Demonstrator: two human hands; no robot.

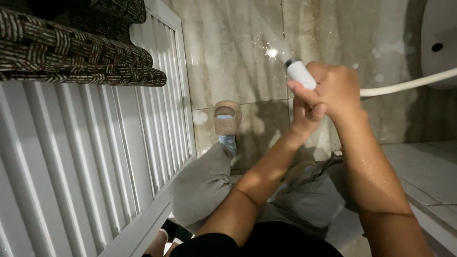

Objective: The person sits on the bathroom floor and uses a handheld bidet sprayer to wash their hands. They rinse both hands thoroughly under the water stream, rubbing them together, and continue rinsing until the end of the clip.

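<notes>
We hold a white spray nozzle [300, 73] in the upper centre of the frame, its hose [409, 84] running off to the right edge. Our right hand [338, 90] is clenched round the nozzle's body, and our left hand [304, 112] comes up from below and closes against it, fingers curled under the right. Water spatters bright on the tiled wall [228, 47] just left of the nozzle tip.

To spray well, we judge it best to keep both hands firm on the body, the tip low and aimed at the wet tiles, and the hose free of kinks.

Below, in the centre, our foot sits in a woven beige slipper [227, 119], the only thing here that holds anything: a pale blue sock fills it. Grey trousers [204, 185] cover the bent knee. A white slatted door [95, 157] fills the left side, with patterned towels [76, 43] draped over it at upper left.
</notes>
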